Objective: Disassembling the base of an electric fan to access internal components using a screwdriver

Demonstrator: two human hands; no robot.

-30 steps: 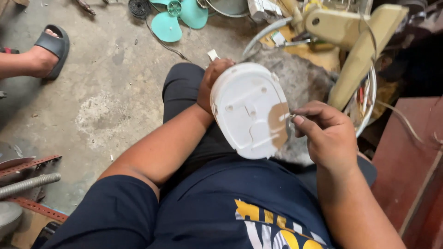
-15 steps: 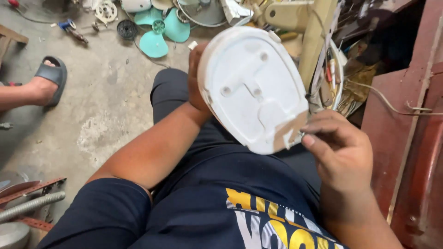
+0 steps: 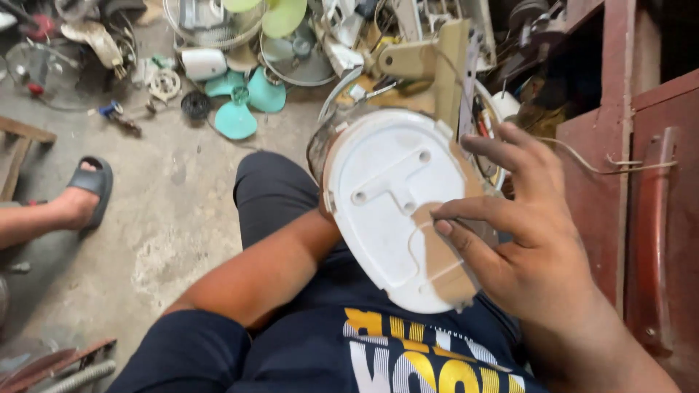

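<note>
I hold a white oval plastic base [image 3: 386, 196] up in front of my chest, its underside toward me, with screw holes and a brown patch near its lower right. My left hand [image 3: 321, 212] grips it from behind and is almost wholly hidden; only the wrist and forearm show. My right hand [image 3: 531, 240] is at the base's right rim, thumb tip pressed on the brown patch and the other fingers spread along the edge.
A pile of fan parts lies ahead: teal blades [image 3: 244, 102], wire guards, a beige fan stand [image 3: 437, 58]. A red metal cabinet [image 3: 655, 218] stands close on the right. Another person's foot in a black sandal [image 3: 87, 185] rests on the concrete floor at left.
The base has come up and closer to me. My right hand has opened its fingers and moved onto the base's right rim; earlier it was pinched near the edge.
</note>
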